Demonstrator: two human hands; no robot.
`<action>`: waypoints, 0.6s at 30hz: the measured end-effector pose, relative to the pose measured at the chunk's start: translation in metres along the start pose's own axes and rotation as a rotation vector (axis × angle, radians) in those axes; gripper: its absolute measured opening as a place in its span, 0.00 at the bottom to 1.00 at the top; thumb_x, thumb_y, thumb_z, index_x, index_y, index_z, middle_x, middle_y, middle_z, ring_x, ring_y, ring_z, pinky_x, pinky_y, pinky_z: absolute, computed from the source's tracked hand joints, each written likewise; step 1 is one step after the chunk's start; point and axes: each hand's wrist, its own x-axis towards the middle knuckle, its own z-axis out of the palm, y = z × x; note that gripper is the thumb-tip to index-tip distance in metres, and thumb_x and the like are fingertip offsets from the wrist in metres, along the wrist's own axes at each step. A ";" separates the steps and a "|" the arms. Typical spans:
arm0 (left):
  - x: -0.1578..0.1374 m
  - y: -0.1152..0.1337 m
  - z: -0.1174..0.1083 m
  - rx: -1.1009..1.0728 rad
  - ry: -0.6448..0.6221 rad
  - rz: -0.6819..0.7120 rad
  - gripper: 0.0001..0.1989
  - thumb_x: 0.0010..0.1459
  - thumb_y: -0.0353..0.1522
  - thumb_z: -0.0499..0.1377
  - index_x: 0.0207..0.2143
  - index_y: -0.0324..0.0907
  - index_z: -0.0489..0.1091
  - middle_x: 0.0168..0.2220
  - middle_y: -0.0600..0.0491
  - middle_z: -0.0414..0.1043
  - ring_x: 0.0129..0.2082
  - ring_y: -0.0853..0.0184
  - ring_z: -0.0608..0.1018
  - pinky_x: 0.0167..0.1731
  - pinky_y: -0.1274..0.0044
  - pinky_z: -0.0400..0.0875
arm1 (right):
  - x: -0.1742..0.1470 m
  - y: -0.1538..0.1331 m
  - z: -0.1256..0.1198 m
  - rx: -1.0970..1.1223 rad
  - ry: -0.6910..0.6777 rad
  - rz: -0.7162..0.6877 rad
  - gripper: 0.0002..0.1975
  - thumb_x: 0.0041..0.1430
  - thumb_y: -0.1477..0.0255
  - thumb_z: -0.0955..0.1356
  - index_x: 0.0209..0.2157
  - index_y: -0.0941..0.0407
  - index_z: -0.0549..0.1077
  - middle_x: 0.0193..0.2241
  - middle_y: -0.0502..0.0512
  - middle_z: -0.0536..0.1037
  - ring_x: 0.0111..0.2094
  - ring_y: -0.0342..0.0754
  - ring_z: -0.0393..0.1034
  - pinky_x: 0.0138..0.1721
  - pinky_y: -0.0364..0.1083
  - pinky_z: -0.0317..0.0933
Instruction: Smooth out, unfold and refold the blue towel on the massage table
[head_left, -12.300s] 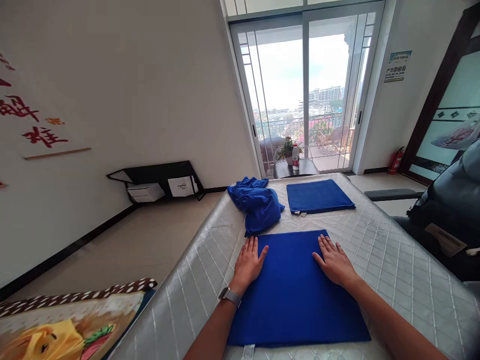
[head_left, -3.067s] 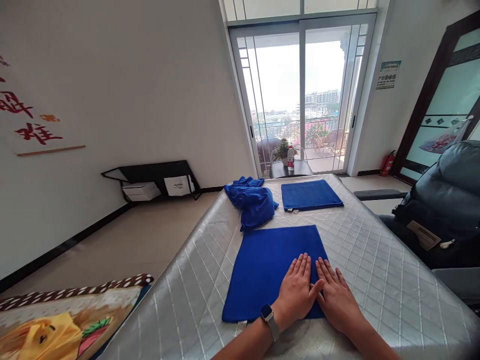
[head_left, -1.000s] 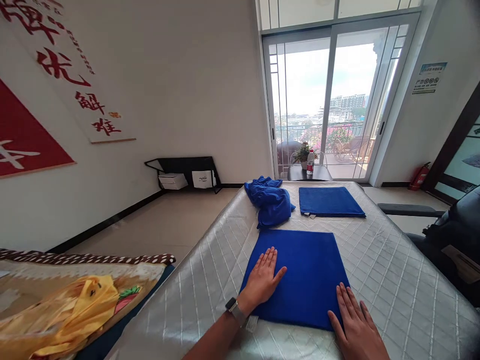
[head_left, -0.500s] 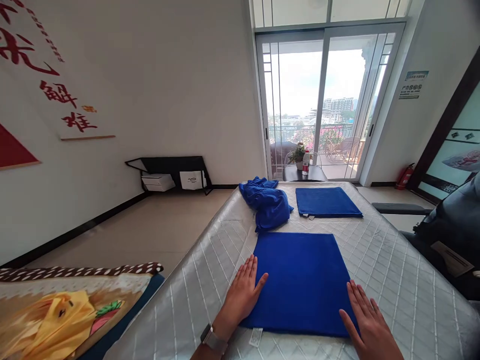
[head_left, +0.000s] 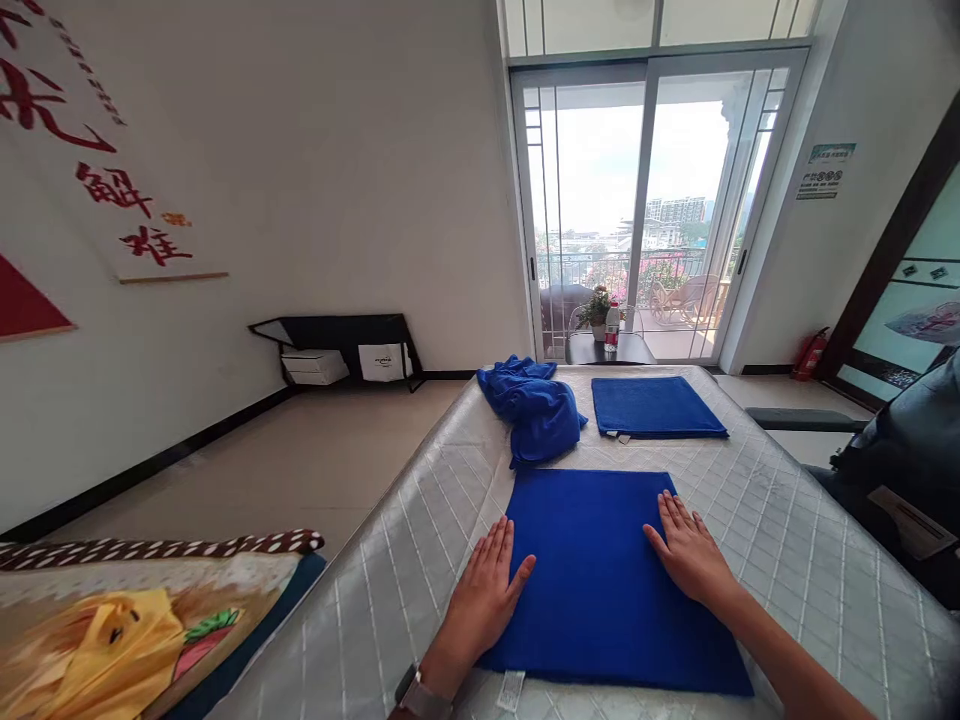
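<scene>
A blue cloth lies flat on the quilted silver mattress, a white tag sticking out at its near left edge. My left hand rests open across the cloth's left edge, fingers pointing away and thumb on the fabric. On the cloth's right side my right hand lies open and flat, fingers pointed toward the far right corner. Farther back are a crumpled blue cloth on the left and a flat, folded blue cloth on the right.
A patterned blanket lies at lower left. Black bags or cushions stand along the right side. Beyond the mattress, a small table holds a bottle and a plant. A black rack stands by the wall.
My right hand has moved away from me and left, from the near right edge farther up the cloth. The near right corner now lies flatter and farther right. My left hand stays nearly in place.
</scene>
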 end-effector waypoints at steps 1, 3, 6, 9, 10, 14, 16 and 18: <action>0.000 0.000 0.001 0.000 -0.003 -0.003 0.35 0.69 0.49 0.38 0.70 0.38 0.38 0.70 0.44 0.44 0.69 0.60 0.51 0.66 0.62 0.51 | 0.002 0.002 0.006 0.008 0.004 0.007 0.38 0.68 0.53 0.49 0.69 0.64 0.43 0.70 0.57 0.42 0.70 0.49 0.32 0.68 0.55 0.32; 0.001 -0.001 0.004 0.010 0.000 -0.013 0.35 0.69 0.49 0.38 0.70 0.39 0.38 0.70 0.44 0.43 0.69 0.60 0.50 0.67 0.62 0.50 | 0.003 0.005 0.015 0.024 0.015 0.005 0.39 0.67 0.52 0.49 0.69 0.63 0.43 0.70 0.57 0.41 0.70 0.49 0.31 0.68 0.55 0.30; 0.002 -0.002 0.006 0.041 0.015 -0.019 0.36 0.69 0.49 0.39 0.70 0.38 0.38 0.70 0.44 0.44 0.69 0.59 0.51 0.66 0.61 0.50 | 0.001 0.008 0.018 0.047 0.009 -0.005 0.39 0.67 0.51 0.48 0.69 0.63 0.42 0.70 0.57 0.41 0.70 0.49 0.31 0.68 0.55 0.29; 0.004 -0.001 0.005 0.067 0.013 -0.021 0.36 0.69 0.50 0.39 0.70 0.37 0.42 0.70 0.45 0.46 0.69 0.59 0.51 0.66 0.60 0.50 | 0.002 0.009 0.015 0.071 0.000 -0.011 0.39 0.67 0.52 0.48 0.69 0.63 0.43 0.70 0.57 0.41 0.70 0.50 0.31 0.68 0.56 0.29; 0.004 0.000 0.004 0.074 0.008 -0.025 0.36 0.69 0.50 0.39 0.70 0.38 0.43 0.70 0.45 0.47 0.69 0.59 0.51 0.66 0.60 0.50 | 0.002 0.010 0.014 0.078 0.000 -0.013 0.38 0.67 0.52 0.48 0.69 0.63 0.43 0.70 0.57 0.42 0.70 0.50 0.31 0.68 0.55 0.29; 0.008 0.004 -0.006 0.107 -0.003 -0.053 0.36 0.69 0.51 0.38 0.69 0.38 0.47 0.69 0.46 0.51 0.69 0.59 0.54 0.67 0.59 0.49 | 0.002 0.015 0.014 0.108 0.006 -0.028 0.38 0.67 0.53 0.48 0.69 0.63 0.43 0.70 0.57 0.42 0.70 0.50 0.31 0.68 0.56 0.29; 0.011 0.008 -0.014 0.136 0.016 -0.070 0.37 0.68 0.52 0.39 0.68 0.37 0.49 0.67 0.45 0.55 0.68 0.58 0.56 0.66 0.57 0.48 | 0.001 0.017 0.015 0.114 0.009 -0.035 0.37 0.67 0.53 0.48 0.69 0.63 0.43 0.70 0.57 0.42 0.70 0.50 0.31 0.68 0.56 0.29; 0.015 0.017 -0.022 0.159 0.049 -0.075 0.37 0.68 0.52 0.39 0.68 0.36 0.50 0.67 0.44 0.57 0.67 0.56 0.58 0.66 0.57 0.48 | 0.001 0.018 0.016 0.109 0.011 -0.037 0.37 0.67 0.54 0.48 0.69 0.62 0.43 0.70 0.56 0.42 0.70 0.50 0.31 0.68 0.56 0.29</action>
